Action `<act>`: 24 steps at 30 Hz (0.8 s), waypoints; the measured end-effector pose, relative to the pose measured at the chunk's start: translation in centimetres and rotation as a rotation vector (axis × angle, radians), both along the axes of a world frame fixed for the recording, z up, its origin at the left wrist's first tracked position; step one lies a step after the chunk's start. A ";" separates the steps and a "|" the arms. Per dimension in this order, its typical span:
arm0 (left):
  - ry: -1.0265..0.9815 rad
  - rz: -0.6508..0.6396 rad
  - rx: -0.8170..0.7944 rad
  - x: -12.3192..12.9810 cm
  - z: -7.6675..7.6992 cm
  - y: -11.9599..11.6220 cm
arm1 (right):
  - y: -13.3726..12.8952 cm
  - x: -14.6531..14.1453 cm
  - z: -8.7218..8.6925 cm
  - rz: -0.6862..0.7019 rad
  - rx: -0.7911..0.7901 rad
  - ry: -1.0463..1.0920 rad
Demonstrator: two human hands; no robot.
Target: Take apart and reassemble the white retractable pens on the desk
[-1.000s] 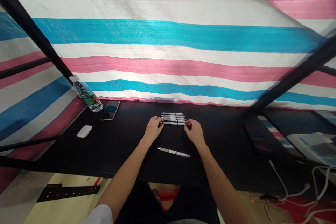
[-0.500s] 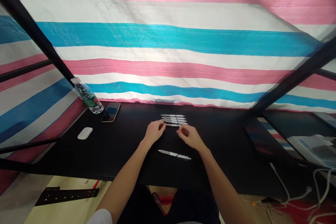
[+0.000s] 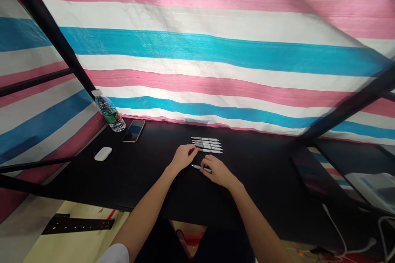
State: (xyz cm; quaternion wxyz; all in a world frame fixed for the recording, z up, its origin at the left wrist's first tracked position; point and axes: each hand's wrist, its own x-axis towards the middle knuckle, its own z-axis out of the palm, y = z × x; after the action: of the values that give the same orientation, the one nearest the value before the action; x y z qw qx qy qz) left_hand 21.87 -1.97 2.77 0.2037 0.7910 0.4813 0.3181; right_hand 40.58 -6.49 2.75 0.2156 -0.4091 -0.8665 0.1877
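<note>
Several white and grey pens (image 3: pixel 206 144) lie side by side in a row on the black table. My left hand (image 3: pixel 184 156) is at the left end of the nearest pen of that row, its thumb and fingers pinched at the tip. Just below the row, my right hand (image 3: pixel 216 168) grips a separate pen (image 3: pixel 197 167) between thumb and fingers. That pen's left end points out toward my left hand, while its right end is hidden under my palm.
At the left stand a water bottle (image 3: pixel 109 111), a phone (image 3: pixel 133 131) and a white earbud case (image 3: pixel 103 153). A dark flat panel (image 3: pixel 311 172) and white cables (image 3: pixel 336 224) are at the right. Striped sheeting (image 3: pixel 197 61) hangs behind the table (image 3: pixel 148 181).
My right hand has come down from the row and taken hold of the loose pen, which is now closer to the row. My left hand stays by the row. The view has shifted slightly.
</note>
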 end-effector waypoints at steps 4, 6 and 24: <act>-0.074 -0.261 -0.047 0.5 0.4 -0.6 | 0.8 1.1 -0.5 -0.178 0.034 0.131; -0.073 -0.326 -0.084 0.6 0.5 -0.7 | 0.9 1.4 -0.6 -0.214 0.028 0.165; 0.071 -0.204 -0.073 0.2 0.7 -0.6 | 1.3 1.7 -1.1 -0.254 0.077 0.182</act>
State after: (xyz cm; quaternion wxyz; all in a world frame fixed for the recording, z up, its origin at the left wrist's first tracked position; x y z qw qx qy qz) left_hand 22.05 -2.53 3.47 0.2468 0.8386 0.4165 0.2499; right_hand 42.23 -5.20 1.60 0.3306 -0.4884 -0.7912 0.1619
